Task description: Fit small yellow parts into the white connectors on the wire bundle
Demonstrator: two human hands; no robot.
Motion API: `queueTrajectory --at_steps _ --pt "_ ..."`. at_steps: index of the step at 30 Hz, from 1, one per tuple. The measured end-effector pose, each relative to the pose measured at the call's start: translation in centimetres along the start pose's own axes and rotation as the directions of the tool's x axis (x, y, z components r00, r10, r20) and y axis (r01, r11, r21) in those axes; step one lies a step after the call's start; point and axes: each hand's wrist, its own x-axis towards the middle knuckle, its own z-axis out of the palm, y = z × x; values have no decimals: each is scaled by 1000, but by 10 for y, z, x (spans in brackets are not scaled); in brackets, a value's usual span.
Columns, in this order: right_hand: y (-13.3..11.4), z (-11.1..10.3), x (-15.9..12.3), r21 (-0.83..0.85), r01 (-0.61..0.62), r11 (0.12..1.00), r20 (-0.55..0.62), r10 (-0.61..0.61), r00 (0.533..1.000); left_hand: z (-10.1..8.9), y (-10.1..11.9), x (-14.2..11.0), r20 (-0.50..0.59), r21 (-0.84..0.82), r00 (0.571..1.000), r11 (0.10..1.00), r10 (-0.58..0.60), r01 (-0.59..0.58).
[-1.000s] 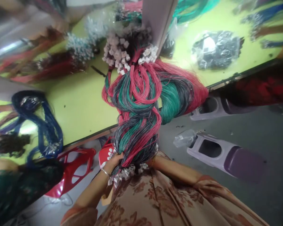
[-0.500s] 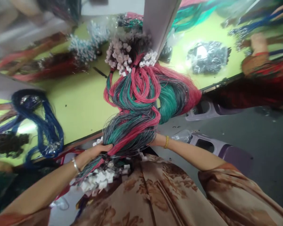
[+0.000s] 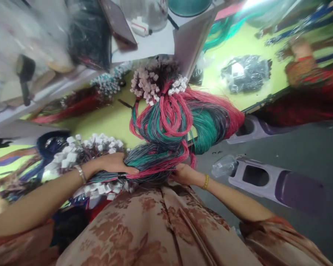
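Observation:
A thick bundle of wires [image 3: 152, 162], red, green and dark grey, lies across my lap at the table's front edge. My left hand [image 3: 115, 163] is wrapped around its left part, the thumb lying over the strands. Many white connectors [image 3: 91, 146] fan out from the bundle's end beyond and below this wrist. At the bundle's right part, my right hand [image 3: 184, 174] is closed on the wires, its fingertips partly hidden. Just beyond, a second heap of coiled wires [image 3: 172, 114] in the same colours rests on the table, with white connectors [image 3: 145, 85] at its far end.
The table top [image 3: 100, 120] is yellow-green. A shelf [image 3: 144, 44] above holds a phone [image 3: 119, 24] and a clear jar. A bagged pack [image 3: 245, 74] lies at the right, near a co-worker's arm [image 3: 302, 64]. Purple stools [image 3: 277, 183] and a plastic bottle [image 3: 224, 165] are on the floor.
The held wire bundle has turned flatter, and its white-connector end has swung up and left over the table edge. Both hands keep hold. The view has shifted, showing more of the shelf.

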Motion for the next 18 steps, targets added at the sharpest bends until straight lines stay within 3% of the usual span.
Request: queueTrajectory --at_steps 5,8,11,15,18 --pt "-2 29 15 115 -120 986 70 112 991 -7 -29 13 1 104 983 977 185 -184" --pt "-1 44 22 227 -134 965 47 126 991 7 -35 2 -164 197 894 902 416 -384" --pt "1 58 25 288 -102 952 14 103 995 46 -39 -7 -273 387 787 812 553 -437" --pt "6 76 23 312 -76 947 9 77 997 117 -54 -8 -357 636 713 716 604 -288" --pt "8 90 27 225 -41 974 62 28 998 154 -65 -5 -408 727 591 639 696 -250"
